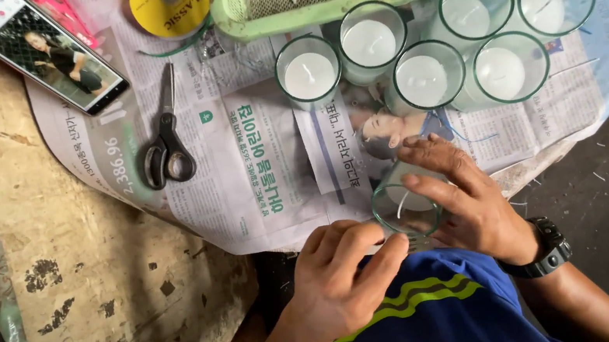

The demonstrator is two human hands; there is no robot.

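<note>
While right hand (466, 204) grips tilted glass (406, 208), mouth toward camera, left hand (342, 276) pinches its rim

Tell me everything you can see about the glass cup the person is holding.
The glass cup is small, clear and round, with a greenish rim. It looks empty of wax, unlike the filled candle glasses farther up the table; a thin white wick slants inside it. It is tilted, mouth toward the camera, at the newspaper's near edge. The right hand wraps it from the right, and the left hand has fingertips on its rim.
</note>
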